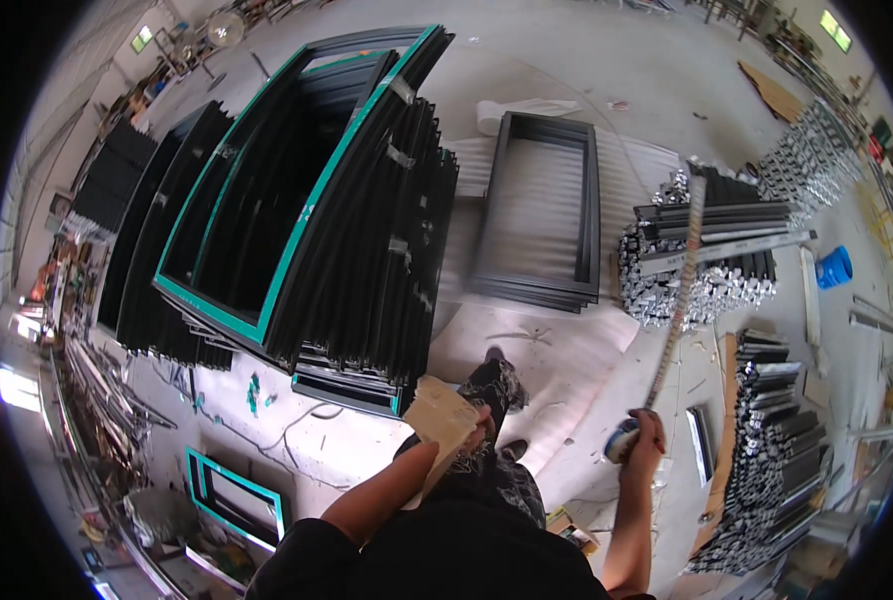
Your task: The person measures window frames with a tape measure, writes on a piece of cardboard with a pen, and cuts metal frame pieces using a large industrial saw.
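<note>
My right hand (648,438) is closed round a tape measure (621,440) with a blue and white case. Its long blade (680,300) is drawn out and rises away from me, past the right side of the frames. In front of my body, my left hand (478,430) grips a creased sheet of tan paper or thin card (440,414); any writing is too small to read. Ahead of me lies a low stack of dark rectangular frames (588,215) on pale sheeting. A tall pile of black frames (366,240), the front one edged in green, stands to the left.
Bundles of metal profiles (711,240) lie at the right, with another stack (766,450) nearer me. A blue bucket (834,267) sits beyond them. At lower left are a small green-edged frame (236,495) and a cable (291,437) on the floor.
</note>
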`<state>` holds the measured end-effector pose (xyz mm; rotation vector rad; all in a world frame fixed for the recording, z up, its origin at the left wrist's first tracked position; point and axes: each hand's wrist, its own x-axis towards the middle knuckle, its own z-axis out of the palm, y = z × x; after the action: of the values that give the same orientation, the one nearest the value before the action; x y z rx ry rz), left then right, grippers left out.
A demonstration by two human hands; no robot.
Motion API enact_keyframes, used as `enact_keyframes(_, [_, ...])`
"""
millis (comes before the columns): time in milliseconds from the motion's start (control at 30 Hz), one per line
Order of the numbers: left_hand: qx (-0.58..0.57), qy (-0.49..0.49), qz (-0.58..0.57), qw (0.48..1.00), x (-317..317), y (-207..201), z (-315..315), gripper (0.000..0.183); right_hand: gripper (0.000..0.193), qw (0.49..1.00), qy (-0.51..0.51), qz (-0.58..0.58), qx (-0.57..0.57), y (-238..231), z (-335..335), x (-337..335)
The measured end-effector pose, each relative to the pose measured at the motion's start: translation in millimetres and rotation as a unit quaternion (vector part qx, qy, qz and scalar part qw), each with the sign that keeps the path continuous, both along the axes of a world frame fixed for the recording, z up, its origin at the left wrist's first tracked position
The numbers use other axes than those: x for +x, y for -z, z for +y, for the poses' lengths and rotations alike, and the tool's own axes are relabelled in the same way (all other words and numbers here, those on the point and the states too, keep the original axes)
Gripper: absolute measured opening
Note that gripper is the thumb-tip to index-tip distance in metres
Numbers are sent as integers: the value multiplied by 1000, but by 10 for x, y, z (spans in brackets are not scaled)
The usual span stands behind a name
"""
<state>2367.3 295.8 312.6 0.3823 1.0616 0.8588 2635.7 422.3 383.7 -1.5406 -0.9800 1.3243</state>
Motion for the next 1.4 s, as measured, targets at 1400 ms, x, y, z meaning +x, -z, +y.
enact_keyframes(1400, [-5, -205, -261, 943, -2022, 854, 2044, 43, 18, 914, -384, 88, -94, 394, 3771, -2956])
